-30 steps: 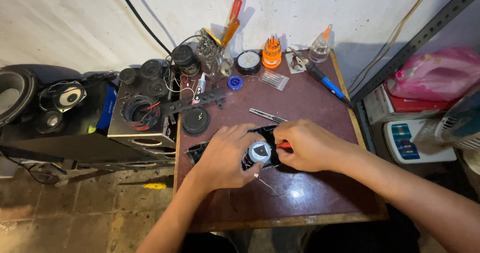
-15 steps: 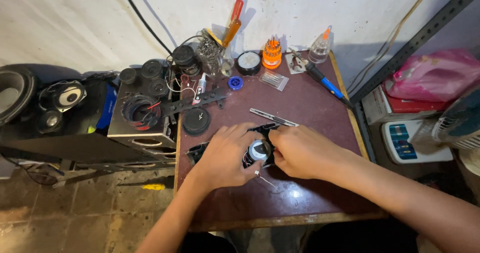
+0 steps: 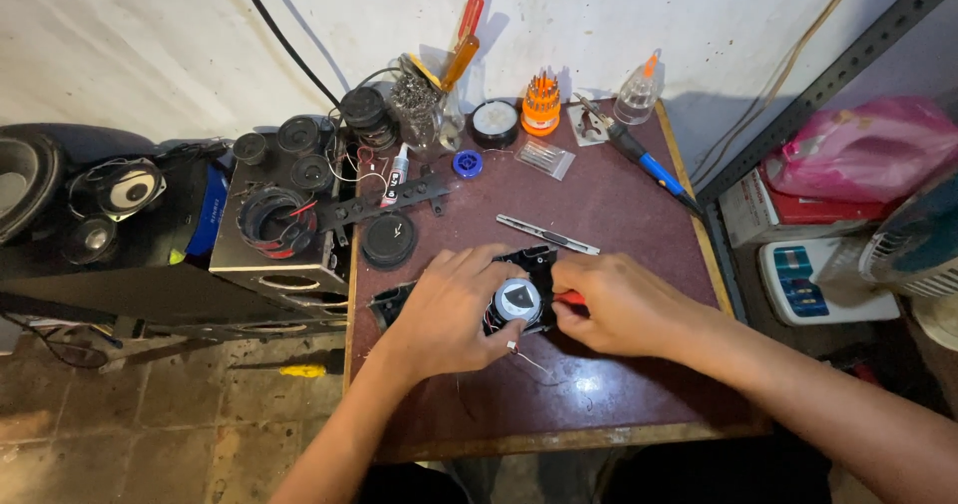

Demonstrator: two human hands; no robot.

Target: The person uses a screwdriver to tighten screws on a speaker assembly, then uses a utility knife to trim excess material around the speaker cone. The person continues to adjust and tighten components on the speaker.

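The small round speaker [image 3: 518,299] sits in its black plastic frame [image 3: 529,264] near the middle of the tabletop [image 3: 619,404]. Over the last second the left hand [image 3: 449,309] has stayed wrapped around it, fingers curled closed. The right hand [image 3: 624,304] has shifted closer, gripping a red-handled tool [image 3: 569,297] at the speaker's edge, so the work looks ongoing.

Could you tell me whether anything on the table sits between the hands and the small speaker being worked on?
Nothing visible does. The left hand already rests on the speaker and its black frame, and the right hand touches it from the other side, with a red-handled tool.
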